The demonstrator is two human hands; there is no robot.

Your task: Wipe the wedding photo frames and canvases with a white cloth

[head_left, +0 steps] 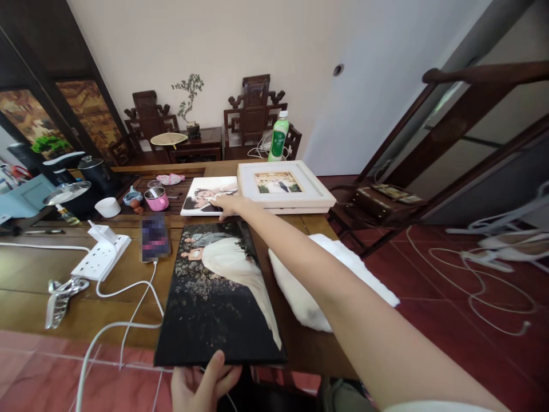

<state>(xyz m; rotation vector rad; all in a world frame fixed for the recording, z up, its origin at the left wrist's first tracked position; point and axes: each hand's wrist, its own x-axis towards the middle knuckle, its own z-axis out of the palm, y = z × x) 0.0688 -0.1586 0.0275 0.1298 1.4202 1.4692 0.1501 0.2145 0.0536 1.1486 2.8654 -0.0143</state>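
A large dark photo album (214,286) lies at the table's near edge, its cover showing a couple and a long white dress. My left hand (208,380) grips its near edge, thumb on top and fingers below. Across it stretches my right arm, with my right hand (229,205) over the right part of a smaller white photo album (199,189). Its fingers reach over the cover and the thumb hangs by the near edge; firm contact cannot be made out. Against that album stands a stack of white picture frames (281,200), the top one holding a photo.
A fluffy white cloth (295,297) lies right of the dark album. Leftward are a phone (155,237) on a charging cable, a power strip (103,257), a clear hair claw (60,300) and a pink cup (156,199). A green bottle (278,137) stands behind the frames.
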